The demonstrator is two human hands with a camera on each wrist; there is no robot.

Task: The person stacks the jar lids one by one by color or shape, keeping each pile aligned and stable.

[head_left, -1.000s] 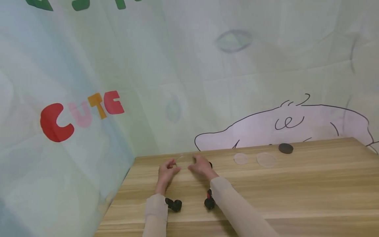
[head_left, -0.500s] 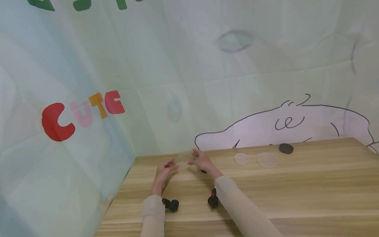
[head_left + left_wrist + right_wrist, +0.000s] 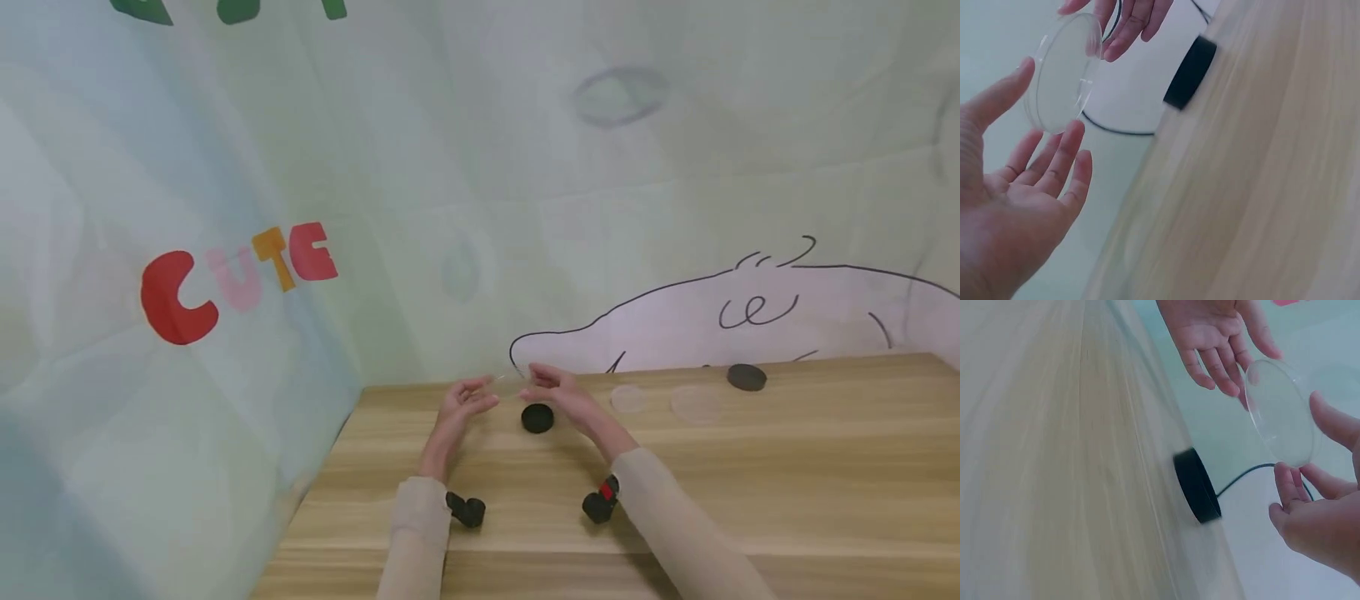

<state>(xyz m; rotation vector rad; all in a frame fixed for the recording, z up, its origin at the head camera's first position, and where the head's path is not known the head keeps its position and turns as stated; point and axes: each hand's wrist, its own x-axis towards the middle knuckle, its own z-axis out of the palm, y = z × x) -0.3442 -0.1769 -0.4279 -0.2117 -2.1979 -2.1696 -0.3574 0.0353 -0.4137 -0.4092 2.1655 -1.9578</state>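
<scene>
A clear petri dish (image 3: 508, 386) is held up on edge between both hands, above the back part of the table. My left hand (image 3: 453, 408) pinches its left side, with the thumb on one face edge and fingertips under the rim, as the left wrist view shows. On the opposite side my right hand (image 3: 566, 396) grips the rim between thumb and fingers. In the right wrist view the dish (image 3: 1282, 412) looks round, thin-walled and see-through, with nothing visible inside. Below the hands a shallow black round cap (image 3: 537, 418) lies on the table.
Two clear round dish pieces (image 3: 628, 398) (image 3: 696, 403) lie on the wooden table (image 3: 540, 467) to the right. Farther right sits another black disc (image 3: 747, 377). A printed cloth backdrop (image 3: 420, 250) hangs behind the table's back edge. Black cameras (image 3: 471, 511) ride on the wrists.
Both hands have lifted and moved right with the petri dish. The black cap, earlier mostly hidden by the right hand, now shows below it. The head view has swung slightly left.
</scene>
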